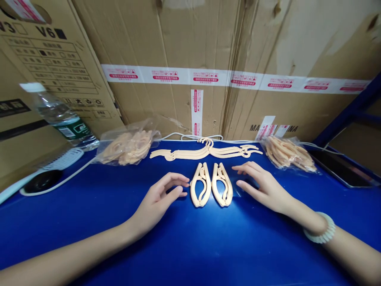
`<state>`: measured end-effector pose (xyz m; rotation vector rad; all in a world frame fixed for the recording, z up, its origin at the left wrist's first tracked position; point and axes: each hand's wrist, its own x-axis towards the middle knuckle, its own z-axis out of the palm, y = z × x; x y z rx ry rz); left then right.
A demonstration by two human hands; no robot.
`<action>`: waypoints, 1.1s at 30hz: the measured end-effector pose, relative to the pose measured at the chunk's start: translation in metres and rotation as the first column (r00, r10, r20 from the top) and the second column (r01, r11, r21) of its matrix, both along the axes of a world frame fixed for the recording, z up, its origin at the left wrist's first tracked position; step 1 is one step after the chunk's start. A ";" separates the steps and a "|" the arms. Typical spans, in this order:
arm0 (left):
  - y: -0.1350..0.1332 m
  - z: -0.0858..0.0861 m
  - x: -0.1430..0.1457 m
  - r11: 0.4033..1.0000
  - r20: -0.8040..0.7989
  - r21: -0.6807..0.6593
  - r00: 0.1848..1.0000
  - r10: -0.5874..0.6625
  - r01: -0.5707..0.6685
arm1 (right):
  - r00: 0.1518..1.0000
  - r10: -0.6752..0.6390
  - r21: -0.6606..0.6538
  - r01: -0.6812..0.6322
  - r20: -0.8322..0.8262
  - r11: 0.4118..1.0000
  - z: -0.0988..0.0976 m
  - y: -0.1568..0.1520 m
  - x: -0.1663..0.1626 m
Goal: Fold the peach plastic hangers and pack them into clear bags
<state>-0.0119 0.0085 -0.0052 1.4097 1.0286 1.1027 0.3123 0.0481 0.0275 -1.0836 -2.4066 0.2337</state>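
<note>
Two folded beige clothes hangers lie side by side on the blue table (pixel 190 246): the left folded hanger (pixel 194 190) and the right folded hanger (pixel 229 192). My left hand (pixel 162 194) rests just left of the pair, its fingers apart and slightly curled, the fingertips close to the left hanger. On the other side, my right hand (pixel 263 186) holds nothing; thumb and fingers are spread, a small gap from the right hanger. Behind the pair, several unfolded hangers (pixel 190 154) lie stacked with their hooks pointing away from me.
Clear plastic bags of folded hangers lie at the back left (pixel 127 147) and back right (pixel 288 153). A water bottle (pixel 65 119), white hairbrush (pixel 64 161) and black oval object (pixel 43 180) are at left. A dark phone or tablet (pixel 342 169) lies right. Cardboard boxes (pixel 166 107) stand behind.
</note>
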 end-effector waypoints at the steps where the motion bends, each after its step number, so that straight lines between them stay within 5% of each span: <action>1: 0.000 0.000 0.000 1.000 0.001 -0.002 1.000 0.002 -0.002 | 1.000 -0.021 0.008 0.021 -0.012 1.000 -0.001 0.002 0.001; 15: -0.001 0.002 0.000 1.000 0.002 0.003 1.000 0.018 -0.018 | 0.974 -0.164 0.106 0.148 0.157 0.983 -0.017 0.045 0.027; 22: 0.002 -0.001 -0.001 0.999 0.038 -0.012 0.999 0.037 -0.037 | 0.906 -0.188 -0.020 0.211 0.380 0.977 -0.024 0.053 0.031; 33: 0.003 0.000 0.000 0.999 0.070 -0.015 0.997 0.042 -0.041 | 0.984 -0.117 0.147 0.097 0.134 0.984 -0.023 0.056 0.035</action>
